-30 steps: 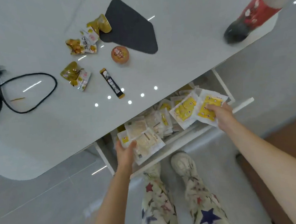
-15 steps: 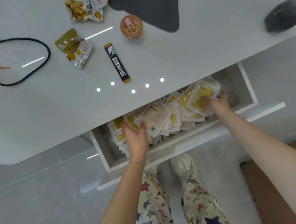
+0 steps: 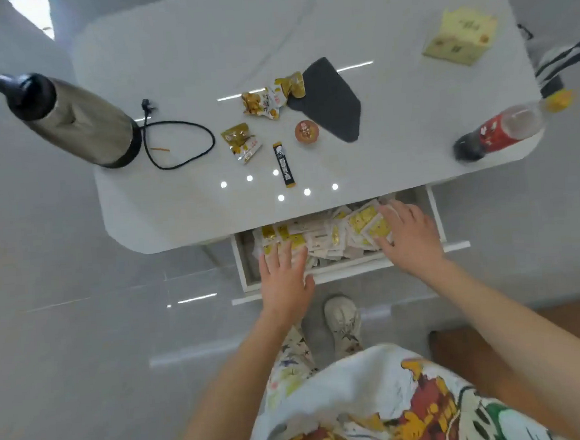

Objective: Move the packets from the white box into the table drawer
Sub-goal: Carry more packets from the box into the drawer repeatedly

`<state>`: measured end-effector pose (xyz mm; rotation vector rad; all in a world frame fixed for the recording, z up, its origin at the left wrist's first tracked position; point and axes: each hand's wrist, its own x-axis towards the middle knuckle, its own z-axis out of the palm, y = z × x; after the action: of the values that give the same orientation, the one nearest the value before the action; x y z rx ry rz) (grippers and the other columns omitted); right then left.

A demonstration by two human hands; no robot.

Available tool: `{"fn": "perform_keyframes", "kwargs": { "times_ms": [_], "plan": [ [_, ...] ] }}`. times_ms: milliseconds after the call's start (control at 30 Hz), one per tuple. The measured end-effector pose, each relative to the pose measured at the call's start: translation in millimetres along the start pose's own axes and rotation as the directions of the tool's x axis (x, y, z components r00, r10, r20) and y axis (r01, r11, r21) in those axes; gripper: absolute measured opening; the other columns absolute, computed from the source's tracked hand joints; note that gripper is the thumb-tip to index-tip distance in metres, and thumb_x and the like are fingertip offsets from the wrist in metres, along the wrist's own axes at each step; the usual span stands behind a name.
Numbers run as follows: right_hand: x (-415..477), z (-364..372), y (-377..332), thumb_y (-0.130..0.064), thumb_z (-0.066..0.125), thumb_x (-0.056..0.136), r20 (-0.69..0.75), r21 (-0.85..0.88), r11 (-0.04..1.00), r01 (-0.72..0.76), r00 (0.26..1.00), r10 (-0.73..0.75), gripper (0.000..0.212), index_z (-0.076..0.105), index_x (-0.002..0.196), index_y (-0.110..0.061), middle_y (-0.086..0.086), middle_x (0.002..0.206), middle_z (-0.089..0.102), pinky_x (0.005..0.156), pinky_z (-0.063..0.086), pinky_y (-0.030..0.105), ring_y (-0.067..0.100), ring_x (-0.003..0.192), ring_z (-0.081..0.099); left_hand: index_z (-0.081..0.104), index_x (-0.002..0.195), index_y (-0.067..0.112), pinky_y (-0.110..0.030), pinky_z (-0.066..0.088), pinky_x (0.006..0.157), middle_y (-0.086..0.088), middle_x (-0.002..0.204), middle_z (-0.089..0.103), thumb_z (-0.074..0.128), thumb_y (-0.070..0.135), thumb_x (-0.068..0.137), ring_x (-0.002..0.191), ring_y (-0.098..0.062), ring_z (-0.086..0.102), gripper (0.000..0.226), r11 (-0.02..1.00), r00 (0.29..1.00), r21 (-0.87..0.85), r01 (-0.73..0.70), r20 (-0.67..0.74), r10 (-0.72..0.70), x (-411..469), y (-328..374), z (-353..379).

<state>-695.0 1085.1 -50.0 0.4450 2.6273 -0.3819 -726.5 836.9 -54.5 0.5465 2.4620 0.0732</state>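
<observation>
So the drawer (image 3: 349,273) under the near edge of the white surface (image 3: 396,143) is pulled out, and it's stuffed with the packets (image 3: 327,239). They're a loose, overlapping heap of little white and yellow sachets that fills it pretty much wall to wall.

Both hands are down in there. The left hand (image 3: 284,282) lies palm-down at the left end of the heap, fingers straight and a bit spread, pressing flat on the top packets, with its heel over the drawer's front rim. It isn't gripping anything. The right hand (image 3: 408,235) does the same at the right end: fingers fanned out flat on the yellow-printed packets, not curled round any of them.

Other stuff up on the surface:
- a steel kettle (image 3: 79,123) with a black lid at the left, and a black cord (image 3: 213,142) looped just beside it
- a few crumpled gold snack wrappers (image 3: 261,101) near the middle
- a black stick sachet (image 3: 284,165) and a small round orange tub (image 3: 306,132)
- a dark grey mat (image 3: 330,102) touching the wrappers
- a bottle (image 3: 502,129) with a red label at the near right corner
- a pale yellow carton (image 3: 459,36) far back on the right (can't tell if there's anything in it)

Lower down you can see star-print trousers (image 3: 291,357) and a pale shoe (image 3: 342,319) on the grey floor (image 3: 84,337).
</observation>
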Motion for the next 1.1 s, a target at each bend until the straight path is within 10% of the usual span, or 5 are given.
{"fn": "perform_keyframes", "kwargs": {
  "times_ms": [700,1100],
  "plan": [
    [-132.8,-135.8,-112.7,-0.053,0.04,0.094,0.019,-0.177,0.926,0.334,0.942,-0.336,0.068,0.013,0.152,-0.031,0.007,0.16,0.014,0.117,0.014,0.047,0.033,0.146,0.01,0.019,0.152,0.03,-0.046,0.003,0.118,-0.005,0.16,0.014,0.032,0.051,0.091,0.148,-0.029,0.005,0.066,0.879,0.893,-0.397,0.264,-0.245,-0.378,-189.2,23.1,-97.2],
    [-222.9,-126.4,-272.8,-0.05,0.042,0.094,0.126,-0.265,0.661,0.702,0.705,-0.698,0.066,0.015,0.152,-0.032,0.003,0.158,0.02,0.114,0.015,0.043,0.03,0.145,0.015,0.016,0.152,0.029,-0.044,0.011,0.118,-0.006,0.16,0.014,0.043,0.051,0.092,0.147,-0.03,0.011,0.07,0.659,0.631,-0.565,0.497,-0.286,-0.721,-340.5,-65.1,-77.9]
  ]
}}
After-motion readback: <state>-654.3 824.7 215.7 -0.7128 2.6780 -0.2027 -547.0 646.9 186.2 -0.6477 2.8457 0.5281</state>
